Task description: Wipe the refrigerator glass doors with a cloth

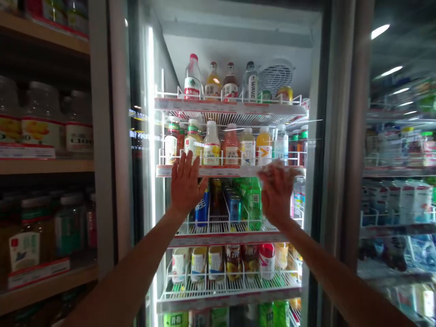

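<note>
Left hand (185,186) spread open, empty, right hand (276,193) blurred, grip unclear — four top-shelf bottles (193,81)

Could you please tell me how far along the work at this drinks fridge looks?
Done, seemingly: bottles stand in rows on the shelves. In hand: the left hand is raised, open; the right hand is blurred, perhaps with a pale cloth at the glass. Left: I cannot tell; reflections hide whether any glass needs wiping.

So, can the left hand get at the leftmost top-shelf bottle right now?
Probably not: reflections suggest a closed glass door between the left hand and the bottle.
</note>
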`<state>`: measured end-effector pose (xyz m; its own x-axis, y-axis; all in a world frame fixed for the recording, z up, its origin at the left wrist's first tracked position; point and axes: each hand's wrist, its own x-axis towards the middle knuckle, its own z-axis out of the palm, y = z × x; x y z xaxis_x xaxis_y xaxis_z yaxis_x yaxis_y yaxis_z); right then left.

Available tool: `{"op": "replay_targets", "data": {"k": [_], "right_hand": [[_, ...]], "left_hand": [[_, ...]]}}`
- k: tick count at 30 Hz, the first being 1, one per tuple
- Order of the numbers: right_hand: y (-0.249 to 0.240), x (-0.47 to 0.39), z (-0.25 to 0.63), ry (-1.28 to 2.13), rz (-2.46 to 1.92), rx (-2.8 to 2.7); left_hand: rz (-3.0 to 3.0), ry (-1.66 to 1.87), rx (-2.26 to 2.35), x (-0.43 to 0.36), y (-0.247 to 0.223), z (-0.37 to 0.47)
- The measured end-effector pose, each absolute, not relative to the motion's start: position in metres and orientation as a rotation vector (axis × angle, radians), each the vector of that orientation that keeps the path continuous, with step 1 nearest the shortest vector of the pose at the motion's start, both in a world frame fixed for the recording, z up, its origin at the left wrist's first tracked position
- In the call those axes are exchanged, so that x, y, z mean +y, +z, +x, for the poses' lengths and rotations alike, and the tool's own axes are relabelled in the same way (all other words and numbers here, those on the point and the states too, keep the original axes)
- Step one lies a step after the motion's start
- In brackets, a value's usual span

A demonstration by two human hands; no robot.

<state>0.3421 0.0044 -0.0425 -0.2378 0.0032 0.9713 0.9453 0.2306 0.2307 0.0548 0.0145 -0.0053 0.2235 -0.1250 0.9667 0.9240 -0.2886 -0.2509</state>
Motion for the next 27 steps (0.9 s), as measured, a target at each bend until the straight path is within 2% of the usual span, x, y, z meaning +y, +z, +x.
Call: {"op": "replay_targets", "data": {"k": [3, 8, 10, 16, 22, 27], "right_hand": [[-0.067, -0.002, 0.33, -1.292, -0.806, -1.722], [-0.049, 0.008, 0.38, -1.105, -0.983, -1.121], [-0.051, 0.01, 0.376, -1.078, -0.978, -1.062], [-0.105, -0.002, 0.343, -1.243, -0.789, -1.741], [-0.086, 0.007, 0.393, -1.051, -1.057, -1.043], [-0.123, -0.007, 0.338, -1.129, -0.893, -1.623]], "left_hand": [[-1.46, -1.272, -0.793, 0.014, -0.008, 0.052], [-1.464, -1.284, -0.829, 0.012, -0.02, 0.052], [-1.454, -1.295, -0.855, 0.011, -0.025, 0.054], [-1.458, -1.279, -0.838, 0.01, -0.038, 0.054], [-1.455, -1.274, -0.825, 0.012, -0.042, 0.05], [-1.468, -1.284, -0.812, 0.011, -0.049, 0.05]]}}
